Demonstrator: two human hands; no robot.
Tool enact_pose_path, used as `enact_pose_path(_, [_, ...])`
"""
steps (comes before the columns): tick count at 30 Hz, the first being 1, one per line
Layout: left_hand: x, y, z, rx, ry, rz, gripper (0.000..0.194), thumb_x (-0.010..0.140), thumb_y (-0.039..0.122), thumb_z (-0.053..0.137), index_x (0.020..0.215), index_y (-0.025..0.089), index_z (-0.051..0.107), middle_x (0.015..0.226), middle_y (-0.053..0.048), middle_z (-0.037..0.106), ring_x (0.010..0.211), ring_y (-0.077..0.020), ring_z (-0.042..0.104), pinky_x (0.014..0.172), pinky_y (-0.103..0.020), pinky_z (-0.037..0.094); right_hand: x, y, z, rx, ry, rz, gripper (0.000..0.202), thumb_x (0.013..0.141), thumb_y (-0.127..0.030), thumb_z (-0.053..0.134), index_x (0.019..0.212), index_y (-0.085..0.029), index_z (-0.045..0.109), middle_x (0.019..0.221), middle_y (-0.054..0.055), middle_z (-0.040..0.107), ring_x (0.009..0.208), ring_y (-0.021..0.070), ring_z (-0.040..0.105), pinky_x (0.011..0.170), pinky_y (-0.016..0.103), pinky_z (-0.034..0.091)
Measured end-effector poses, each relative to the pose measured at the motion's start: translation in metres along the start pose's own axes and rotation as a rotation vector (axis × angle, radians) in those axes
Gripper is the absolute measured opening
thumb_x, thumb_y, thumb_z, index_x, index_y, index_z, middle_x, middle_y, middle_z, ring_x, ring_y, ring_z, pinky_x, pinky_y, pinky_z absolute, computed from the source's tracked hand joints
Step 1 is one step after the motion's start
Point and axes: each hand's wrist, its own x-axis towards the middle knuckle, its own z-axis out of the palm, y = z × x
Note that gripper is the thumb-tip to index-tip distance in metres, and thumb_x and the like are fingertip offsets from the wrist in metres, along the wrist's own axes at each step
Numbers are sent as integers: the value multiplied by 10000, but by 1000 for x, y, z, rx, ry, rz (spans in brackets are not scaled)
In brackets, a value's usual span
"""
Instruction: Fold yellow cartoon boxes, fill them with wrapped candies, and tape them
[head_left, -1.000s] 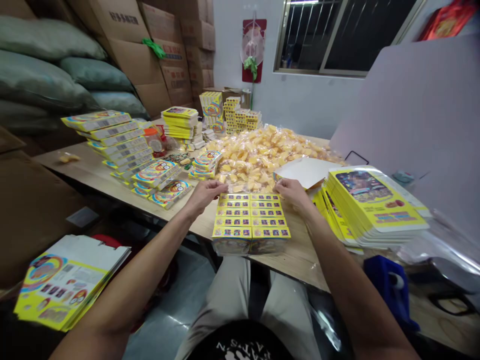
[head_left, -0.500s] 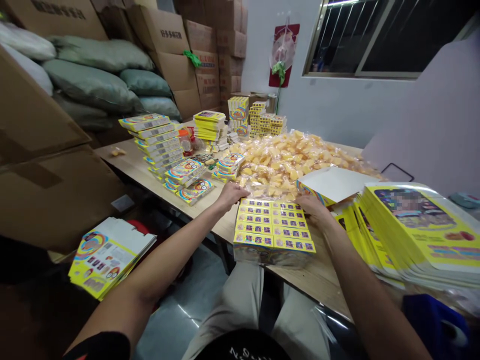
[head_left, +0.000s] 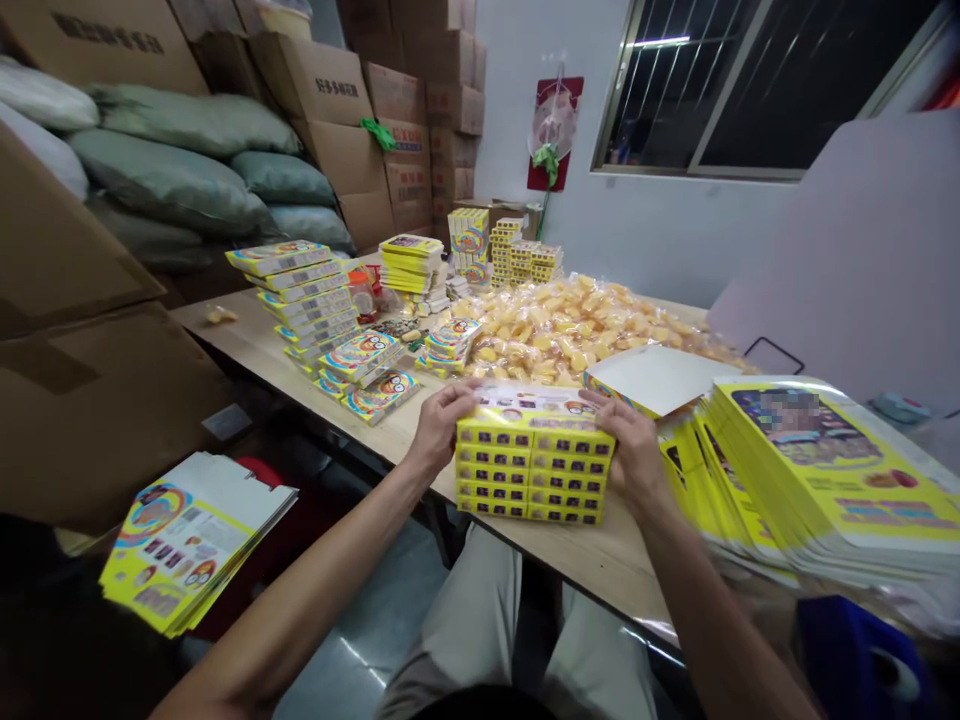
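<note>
A block of small yellow boxes [head_left: 532,470] in two columns stands at the table's front edge, with clear film over its upper part. My left hand [head_left: 444,425] pinches the film at the block's upper left corner. At the upper right corner my right hand [head_left: 626,440] has its fingers closed on the same film. Behind the block lies a heap of wrapped yellow pieces [head_left: 570,325]. An open carton with a white inside [head_left: 664,378] sits just beyond my right hand.
Stacked flat boxes [head_left: 304,300] and smaller stacks [head_left: 450,340] stand on the left of the table [head_left: 247,325]. Yellow printed sheets [head_left: 817,480] fill the right, near a blue object [head_left: 855,650]. More printed cardboard [head_left: 187,540] lies low at left.
The block has tilted so its small-box faces point toward me and a printed side shows on top. Both hands have shifted slightly down with the film, and the view has moved a little.
</note>
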Motion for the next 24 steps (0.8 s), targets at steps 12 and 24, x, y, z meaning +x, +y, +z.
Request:
enact_pose_path(12, [-30, -17, -22, 293, -142, 308, 210, 881, 401, 698, 897, 203, 765, 1145, -113, 693, 1135, -258, 633, 1038, -399, 456, -57, 0, -9, -788, -144, -337, 63, 929, -278, 516, 962, -242, 557, 1180, 116, 590, 1187, 274, 526, 1017, 445, 407])
enact_pose_path(24, [-31, -15, -7, 472, 18, 394, 172, 914, 345, 638, 849, 215, 730, 1011, -86, 700, 990, -231, 654, 828, -328, 501, -41, 22, -1, -968, 180, -222, 158, 910, -300, 437, 756, -261, 436, 881, 65, 523, 890, 259, 524, 794, 400, 435])
